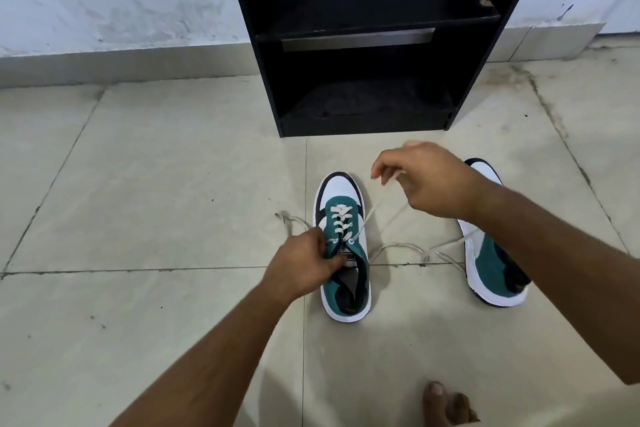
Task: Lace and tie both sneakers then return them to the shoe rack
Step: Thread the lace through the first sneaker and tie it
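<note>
You are looking down at a tiled floor (156,166) with a black shoe rack (363,45) against the wall ahead, its shelves bare. A teal and white sneaker (344,253) stands on the floor just in front of you, toe toward the rack. Your left hand (303,263) grips its tongue and collar. Your right hand (429,180) is raised above the floor, fingers pinched on the lace (372,213), which runs taut from an upper eyelet. The other sneaker (491,267) lies to the right, partly behind your right forearm, its lace loose on the tiles.
</note>
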